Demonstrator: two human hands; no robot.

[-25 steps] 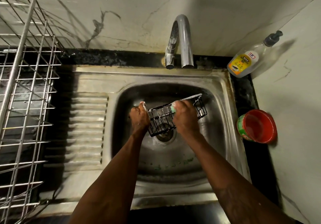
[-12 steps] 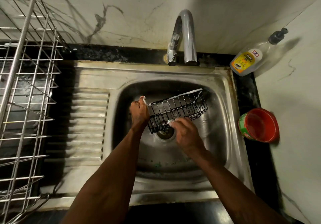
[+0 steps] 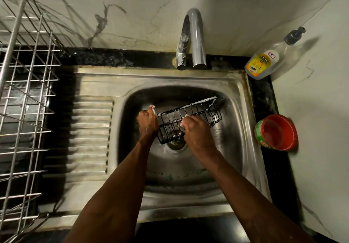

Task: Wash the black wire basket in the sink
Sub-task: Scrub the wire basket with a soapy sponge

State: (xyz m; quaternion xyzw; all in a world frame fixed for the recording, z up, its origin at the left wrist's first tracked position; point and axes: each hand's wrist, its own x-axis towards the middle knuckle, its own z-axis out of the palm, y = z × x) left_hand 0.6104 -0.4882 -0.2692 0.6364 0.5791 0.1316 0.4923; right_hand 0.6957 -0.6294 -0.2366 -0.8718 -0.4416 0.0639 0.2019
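the right hand [image 3: 197, 132] had slid up the black wire basket [image 3: 202, 113], away from the drain [image 3: 176, 144], fingers curled round a pale scrubber [image 3: 182, 124]. the left hand [image 3: 148, 122] gripped the basket's end, tilted above the drain. the rim was sudsy, so scrubbing looked midway and rinsing remained.

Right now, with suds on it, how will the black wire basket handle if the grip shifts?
Probably slippery: white foam lines the black wire basket. Likely light and stiff: the left hand grips only one end, tilted in the stainless steel sink, and the wires show no sag.
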